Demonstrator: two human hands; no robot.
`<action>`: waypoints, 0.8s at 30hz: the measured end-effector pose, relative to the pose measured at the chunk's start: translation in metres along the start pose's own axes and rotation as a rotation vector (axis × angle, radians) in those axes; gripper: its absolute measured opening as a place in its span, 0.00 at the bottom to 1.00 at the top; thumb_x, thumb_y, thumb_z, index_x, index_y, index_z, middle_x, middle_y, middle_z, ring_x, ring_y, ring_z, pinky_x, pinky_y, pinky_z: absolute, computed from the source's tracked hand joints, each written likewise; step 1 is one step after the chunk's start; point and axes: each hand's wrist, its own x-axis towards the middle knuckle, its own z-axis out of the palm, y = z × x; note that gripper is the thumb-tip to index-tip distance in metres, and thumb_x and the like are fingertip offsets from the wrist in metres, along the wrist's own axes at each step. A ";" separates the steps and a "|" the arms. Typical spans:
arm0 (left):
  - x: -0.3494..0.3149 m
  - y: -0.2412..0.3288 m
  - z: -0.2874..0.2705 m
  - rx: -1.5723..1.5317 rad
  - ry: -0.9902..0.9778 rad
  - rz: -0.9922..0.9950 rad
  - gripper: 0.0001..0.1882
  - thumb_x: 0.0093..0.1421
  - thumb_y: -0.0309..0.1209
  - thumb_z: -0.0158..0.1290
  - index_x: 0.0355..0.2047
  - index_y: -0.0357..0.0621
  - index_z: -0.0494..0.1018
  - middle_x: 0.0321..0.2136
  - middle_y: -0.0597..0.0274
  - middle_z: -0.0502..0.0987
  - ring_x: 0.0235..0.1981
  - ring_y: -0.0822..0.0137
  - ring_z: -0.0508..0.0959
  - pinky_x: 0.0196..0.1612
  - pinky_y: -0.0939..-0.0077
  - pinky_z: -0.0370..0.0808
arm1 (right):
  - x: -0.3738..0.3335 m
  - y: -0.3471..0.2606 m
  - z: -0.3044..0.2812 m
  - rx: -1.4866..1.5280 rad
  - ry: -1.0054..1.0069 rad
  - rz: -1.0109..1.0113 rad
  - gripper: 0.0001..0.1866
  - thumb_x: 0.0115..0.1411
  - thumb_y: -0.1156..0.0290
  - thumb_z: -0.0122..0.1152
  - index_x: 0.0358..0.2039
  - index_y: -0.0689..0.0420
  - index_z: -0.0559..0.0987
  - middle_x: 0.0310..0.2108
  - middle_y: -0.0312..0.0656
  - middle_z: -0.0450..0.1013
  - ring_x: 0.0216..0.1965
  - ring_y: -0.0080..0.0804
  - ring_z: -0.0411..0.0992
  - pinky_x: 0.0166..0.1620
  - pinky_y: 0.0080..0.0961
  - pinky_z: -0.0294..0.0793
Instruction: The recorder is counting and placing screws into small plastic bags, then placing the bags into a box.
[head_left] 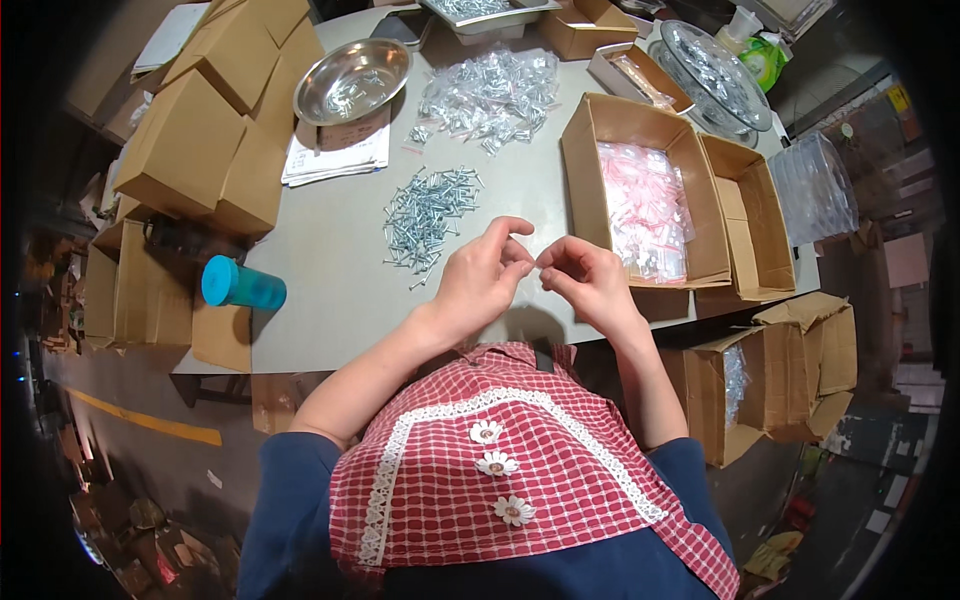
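Note:
My left hand point(483, 272) and my right hand point(590, 282) meet above the near part of the grey table point(330, 290), fingertips almost touching. Both are closed in a pinch; whatever sits between the fingers is too small to make out. Just beyond my left hand lies a loose pile of silvery screws point(430, 218). Farther back is a heap of small clear plastic bags point(490, 95) with metal pieces in them. To the right of my right hand stands an open cardboard box point(590, 165) holding many small clear bags with pink markings point(645, 205).
A steel bowl point(352, 80) with some screws rests on papers point(340, 158). Cardboard boxes point(185, 140) and a teal bottle point(243, 284) stand at left. On the right are a narrow empty carton point(745, 220), a clear plastic reel point(712, 80) and lower boxes point(790, 375).

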 end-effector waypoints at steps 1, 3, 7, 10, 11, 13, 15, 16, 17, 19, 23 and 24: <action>-0.001 0.001 -0.002 -0.001 0.000 -0.003 0.21 0.63 0.20 0.58 0.56 0.39 0.71 0.33 0.57 0.83 0.34 0.67 0.84 0.40 0.72 0.80 | 0.000 -0.002 0.000 0.059 -0.024 0.028 0.07 0.59 0.78 0.63 0.36 0.66 0.82 0.26 0.40 0.81 0.28 0.24 0.80 0.35 0.24 0.78; -0.003 0.003 -0.006 0.121 -0.047 0.090 0.20 0.62 0.20 0.58 0.55 0.39 0.71 0.32 0.56 0.84 0.32 0.66 0.85 0.38 0.71 0.80 | 0.002 -0.004 -0.005 0.028 -0.101 0.078 0.06 0.60 0.77 0.63 0.36 0.66 0.83 0.25 0.40 0.81 0.28 0.24 0.81 0.35 0.24 0.79; -0.005 0.005 -0.012 0.196 -0.129 0.185 0.20 0.61 0.20 0.59 0.54 0.39 0.71 0.32 0.56 0.84 0.31 0.63 0.85 0.38 0.70 0.81 | 0.000 -0.018 -0.010 0.005 -0.258 0.235 0.06 0.62 0.74 0.65 0.33 0.65 0.83 0.24 0.40 0.81 0.27 0.23 0.80 0.33 0.23 0.78; -0.006 0.001 -0.012 0.131 -0.175 0.198 0.19 0.60 0.21 0.58 0.52 0.42 0.70 0.30 0.56 0.84 0.35 0.52 0.85 0.38 0.60 0.79 | -0.003 -0.012 -0.007 0.113 -0.319 0.311 0.08 0.63 0.71 0.67 0.31 0.63 0.82 0.21 0.36 0.77 0.24 0.20 0.77 0.29 0.21 0.74; -0.006 0.000 -0.011 0.068 -0.183 0.166 0.18 0.60 0.22 0.58 0.51 0.42 0.71 0.30 0.56 0.84 0.34 0.52 0.85 0.38 0.60 0.79 | -0.005 -0.006 -0.004 0.185 -0.333 0.314 0.09 0.63 0.70 0.69 0.29 0.61 0.80 0.20 0.34 0.75 0.22 0.19 0.74 0.27 0.21 0.72; -0.007 -0.004 -0.009 0.004 -0.193 0.133 0.17 0.60 0.22 0.58 0.50 0.42 0.71 0.30 0.56 0.84 0.34 0.53 0.85 0.38 0.61 0.79 | -0.009 0.007 0.003 0.180 -0.305 0.259 0.11 0.62 0.69 0.70 0.27 0.60 0.79 0.19 0.33 0.73 0.21 0.18 0.72 0.25 0.20 0.69; -0.006 -0.007 -0.006 0.110 0.027 0.316 0.14 0.61 0.23 0.61 0.47 0.39 0.75 0.31 0.58 0.83 0.30 0.64 0.84 0.36 0.71 0.79 | -0.012 0.013 0.009 0.155 -0.248 0.209 0.14 0.59 0.68 0.73 0.24 0.58 0.76 0.17 0.29 0.69 0.19 0.15 0.65 0.23 0.19 0.61; -0.007 -0.006 -0.007 0.108 0.025 0.316 0.14 0.61 0.23 0.61 0.47 0.39 0.75 0.31 0.58 0.83 0.30 0.64 0.84 0.36 0.71 0.79 | -0.013 0.018 0.011 0.155 -0.246 0.211 0.14 0.59 0.68 0.73 0.24 0.58 0.76 0.17 0.29 0.69 0.19 0.15 0.65 0.23 0.19 0.61; -0.010 -0.003 -0.010 0.131 0.009 0.209 0.11 0.61 0.25 0.62 0.43 0.39 0.77 0.30 0.58 0.83 0.28 0.65 0.82 0.34 0.73 0.77 | -0.015 0.024 0.013 0.219 -0.220 0.210 0.14 0.58 0.69 0.73 0.24 0.57 0.75 0.17 0.28 0.68 0.20 0.14 0.64 0.24 0.19 0.60; -0.014 0.005 -0.016 0.139 -0.080 0.079 0.10 0.64 0.34 0.63 0.35 0.39 0.80 0.26 0.62 0.82 0.24 0.72 0.78 0.29 0.77 0.73 | -0.018 0.026 0.016 0.283 -0.200 0.209 0.14 0.57 0.70 0.74 0.23 0.57 0.74 0.18 0.27 0.67 0.20 0.13 0.62 0.24 0.19 0.58; -0.016 -0.002 -0.016 -0.268 -0.463 -0.274 0.15 0.70 0.40 0.57 0.33 0.39 0.80 0.25 0.67 0.82 0.25 0.81 0.76 0.28 0.81 0.72 | -0.021 0.015 0.019 0.443 -0.235 0.194 0.13 0.56 0.72 0.73 0.23 0.54 0.74 0.19 0.25 0.68 0.22 0.12 0.61 0.25 0.18 0.56; -0.017 -0.004 -0.017 -0.266 -0.458 -0.274 0.15 0.70 0.40 0.57 0.33 0.39 0.80 0.25 0.67 0.82 0.25 0.81 0.76 0.28 0.81 0.72 | -0.022 0.010 0.019 0.483 -0.256 0.209 0.12 0.57 0.72 0.71 0.23 0.55 0.74 0.19 0.25 0.68 0.23 0.12 0.62 0.26 0.19 0.57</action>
